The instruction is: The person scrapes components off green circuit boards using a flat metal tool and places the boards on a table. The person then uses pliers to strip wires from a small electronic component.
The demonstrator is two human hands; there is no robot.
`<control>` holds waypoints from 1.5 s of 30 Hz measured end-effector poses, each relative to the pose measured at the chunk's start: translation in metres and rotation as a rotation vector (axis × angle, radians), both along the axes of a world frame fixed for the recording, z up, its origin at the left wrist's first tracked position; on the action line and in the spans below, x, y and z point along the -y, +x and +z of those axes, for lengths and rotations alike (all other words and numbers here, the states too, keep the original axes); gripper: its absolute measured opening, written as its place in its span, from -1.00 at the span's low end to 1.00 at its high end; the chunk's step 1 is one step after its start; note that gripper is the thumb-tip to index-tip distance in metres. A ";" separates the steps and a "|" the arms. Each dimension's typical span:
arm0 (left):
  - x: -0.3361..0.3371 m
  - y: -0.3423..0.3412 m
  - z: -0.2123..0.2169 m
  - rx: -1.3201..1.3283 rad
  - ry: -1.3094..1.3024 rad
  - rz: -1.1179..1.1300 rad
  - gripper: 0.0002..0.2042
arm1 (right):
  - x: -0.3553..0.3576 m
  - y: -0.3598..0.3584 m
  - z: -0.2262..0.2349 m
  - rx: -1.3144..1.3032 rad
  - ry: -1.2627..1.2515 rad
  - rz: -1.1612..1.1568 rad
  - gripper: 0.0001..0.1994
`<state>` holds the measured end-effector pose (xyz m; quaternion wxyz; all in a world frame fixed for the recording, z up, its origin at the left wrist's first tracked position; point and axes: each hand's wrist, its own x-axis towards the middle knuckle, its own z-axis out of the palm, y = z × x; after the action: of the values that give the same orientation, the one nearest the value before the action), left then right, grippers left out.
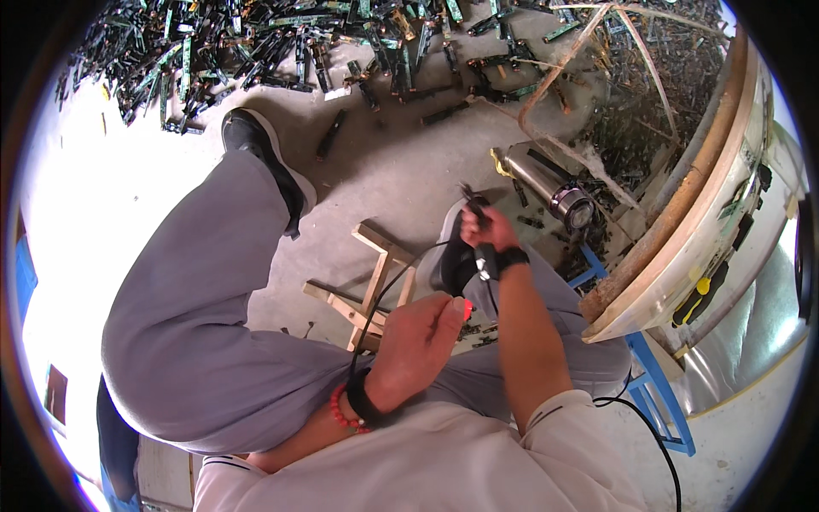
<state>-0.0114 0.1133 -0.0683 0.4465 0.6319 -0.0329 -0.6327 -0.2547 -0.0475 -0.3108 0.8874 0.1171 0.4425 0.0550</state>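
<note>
My right hand is closed around a thin black pen-shaped tool whose tip points up and away from me. A black cable runs from it down past my left wrist. My left hand, with a red bead bracelet and a black band at the wrist, grips a small circuit board over my right knee. A red glow shows at the thumb tip. I sit with grey trousers and black shoes over a small wooden frame.
A wide heap of green and black circuit boards covers the concrete floor at the back. On the right stands a large round basin holding more boards, on a blue metal stand. A metal cylinder lies beside it.
</note>
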 end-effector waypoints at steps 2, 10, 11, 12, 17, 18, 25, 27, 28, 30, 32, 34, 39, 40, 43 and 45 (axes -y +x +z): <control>0.000 -0.001 0.001 -0.044 0.020 0.034 -0.66 | 0.014 -0.123 -0.019 -0.609 -0.468 0.189 -0.65; 0.000 -0.006 0.000 -0.017 -0.001 0.027 -0.66 | -0.009 0.014 -0.004 -0.837 -0.936 0.538 -0.87; 0.000 -0.004 0.000 -0.007 0.004 0.019 -0.66 | -0.015 0.043 -0.008 -0.790 -1.142 0.716 -0.86; -0.001 -0.001 0.000 -0.014 0.009 0.021 -0.66 | -0.014 0.060 -0.021 -0.734 -1.518 0.888 -0.84; -0.004 -0.005 -0.002 -0.029 0.019 0.042 -0.65 | 0.002 0.152 -0.031 -0.714 -1.916 1.156 -0.68; -0.003 -0.004 -0.002 -0.029 0.021 0.029 -0.65 | 0.006 0.163 -0.031 -0.717 -1.971 1.199 -0.65; -0.001 0.003 0.000 -0.062 0.039 0.028 -0.65 | 0.024 0.178 -0.043 -0.521 -2.010 1.603 -0.57; 0.000 0.004 -0.001 -0.057 0.028 0.047 -0.64 | 0.024 0.165 -0.057 -0.500 -2.062 1.636 -0.56; 0.001 0.006 -0.001 -0.051 0.023 0.044 -0.65 | 0.023 0.162 -0.060 -0.499 -1.982 1.515 -0.60; 0.001 0.006 -0.001 -0.041 0.018 0.043 -0.65 | 0.019 0.158 -0.060 -0.489 -1.818 1.279 -0.67; 0.001 0.004 -0.001 -0.027 0.016 0.043 -0.64 | 0.015 0.159 -0.057 -0.410 -1.340 0.785 -0.81; 0.009 0.010 -0.001 -0.032 0.031 0.048 -0.64 | 0.010 0.184 0.001 -0.365 -0.727 0.492 -0.84; 0.008 0.009 0.008 -0.042 -0.020 0.052 -0.64 | -0.007 0.198 0.052 -0.318 -0.805 0.514 -0.87; 0.007 0.008 0.008 -0.031 -0.040 0.042 -0.64 | -0.010 0.200 0.060 -0.312 -0.842 0.532 -0.83; 0.003 0.003 0.011 -0.014 -0.057 0.052 -0.64 | -0.012 0.207 0.087 -0.308 -0.941 0.626 -0.74; 0.001 -0.004 0.012 0.011 -0.074 0.073 -0.64 | -0.017 0.218 0.117 -0.312 -1.065 0.646 -0.74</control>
<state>-0.0152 0.1126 -0.0568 0.4923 0.6192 -0.0359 -0.6107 -0.0365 -0.0304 -0.1943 0.6880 -0.4722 0.5460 0.0746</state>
